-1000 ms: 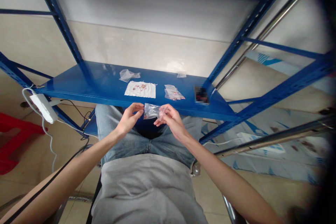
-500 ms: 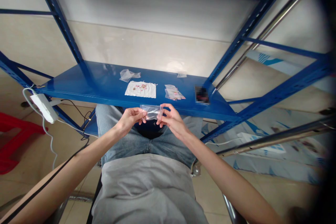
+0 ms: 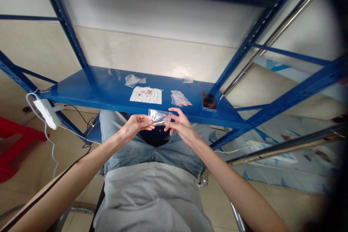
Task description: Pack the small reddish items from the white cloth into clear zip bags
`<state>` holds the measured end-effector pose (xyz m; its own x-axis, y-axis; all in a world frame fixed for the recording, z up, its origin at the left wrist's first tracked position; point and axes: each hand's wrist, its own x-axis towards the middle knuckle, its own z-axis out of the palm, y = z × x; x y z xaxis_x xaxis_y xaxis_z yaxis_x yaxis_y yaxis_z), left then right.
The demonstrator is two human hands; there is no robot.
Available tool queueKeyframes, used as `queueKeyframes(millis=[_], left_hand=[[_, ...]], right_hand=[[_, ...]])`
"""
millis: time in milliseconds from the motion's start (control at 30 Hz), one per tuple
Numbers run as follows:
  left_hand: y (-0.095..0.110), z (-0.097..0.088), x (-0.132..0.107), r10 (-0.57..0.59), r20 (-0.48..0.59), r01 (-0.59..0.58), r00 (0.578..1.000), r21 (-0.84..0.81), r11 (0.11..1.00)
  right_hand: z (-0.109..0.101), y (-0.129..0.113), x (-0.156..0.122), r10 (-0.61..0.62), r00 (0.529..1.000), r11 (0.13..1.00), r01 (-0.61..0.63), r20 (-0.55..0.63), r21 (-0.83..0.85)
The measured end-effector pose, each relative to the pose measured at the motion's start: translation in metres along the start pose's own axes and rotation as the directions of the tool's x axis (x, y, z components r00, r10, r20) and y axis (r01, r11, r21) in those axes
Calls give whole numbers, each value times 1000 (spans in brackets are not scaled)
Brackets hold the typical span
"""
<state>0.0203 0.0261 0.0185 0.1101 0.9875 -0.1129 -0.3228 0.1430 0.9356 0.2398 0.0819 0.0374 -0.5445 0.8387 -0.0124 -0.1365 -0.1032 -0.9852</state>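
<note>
Because the small clear plastic bag (image 3: pixel 160 117) is thin and slippery, only a pinch at each end holds it in the air, just short of the near edge of the blue steel shelf (image 3: pixel 81 96). The left hand (image 3: pixel 136 125) is closed on the bag's left end between thumb and fingers, and the right hand (image 3: pixel 182 127) is closed on its right end. The bag looks empty, though glare makes that hard to confirm.

A slipping pinch could drop it onto the blue jeans (image 3: pixel 116 145) below or down to the floor. Pulling the hands apart too hard could split the film. On the shelf, a white sheet (image 3: pixel 145 95) holds tiny pink and red pieces, with a filled plastic bag (image 3: pixel 179 98) to its right and a crumpled plastic bag (image 3: pixel 134 80) further back. A careless reach across could scatter those pieces or push the blurred phone (image 3: pixel 208 101), which lies further right.
</note>
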Motion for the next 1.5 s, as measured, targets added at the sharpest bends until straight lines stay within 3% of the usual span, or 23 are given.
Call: queueKeyframes(millis=[133, 233, 300, 367, 433, 467, 500, 567, 700, 767, 833, 1067, 1333, 1500], left_hand=[[-5, -2, 0, 40, -7, -40, 999, 14, 999], [6, -12, 6, 143, -62, -137, 988, 93, 986], [27, -24, 15, 276, -132, -247, 952, 199, 948], [59, -38, 32, 426, -183, -353, 886, 330, 875], [95, -50, 55, 528, -158, -406, 834, 471, 783], [112, -55, 68, 536, -95, -403, 839, 555, 728], [127, -58, 82, 521, -24, -388, 853, 638, 665], [149, -59, 110, 386, 148, -348, 911, 778, 524], [166, -53, 154, 156, 255, -298, 954, 859, 417], [167, -51, 168, 19, 289, -279, 957, 904, 324], [167, -50, 178, -45, 289, -267, 956, 925, 269], [179, -57, 183, -121, 271, -244, 955, 949, 201], [179, -71, 175, -87, 245, -228, 966, 959, 168], [176, -73, 176, -87, 250, -221, 964, 943, 249]], right_hand=[[-1, -1, 1, 2, 1000, 1000, -2, -20, 3], [-3, -3, 1, -13, 999, 1000, 14, -50, 12], [-5, -4, 2, -31, 997, 999, 32, -71, 18], [-7, -4, 2, -43, 995, 999, 45, -88, 24], [-8, -3, 1, -45, 993, 998, 48, -107, 30], [-8, -2, 1, -43, 992, 998, 47, -118, 32], [-7, -1, 0, -39, 991, 998, 44, -128, 35], [-6, 2, 0, -25, 990, 999, 31, -142, 36], [-5, 8, 0, 32, 991, 999, -32, -130, -1], [-5, 10, 0, 53, 990, 998, -57, -129, -26], [-5, 11, 0, 60, 990, 997, -66, -125, -46], [-3, 8, -3, 45, 997, 994, -50, -58, -93], [-2, 4, -2, 37, 998, 990, -43, -48, -134], [-4, 6, 0, 19, 997, 988, -30, -74, -149]])
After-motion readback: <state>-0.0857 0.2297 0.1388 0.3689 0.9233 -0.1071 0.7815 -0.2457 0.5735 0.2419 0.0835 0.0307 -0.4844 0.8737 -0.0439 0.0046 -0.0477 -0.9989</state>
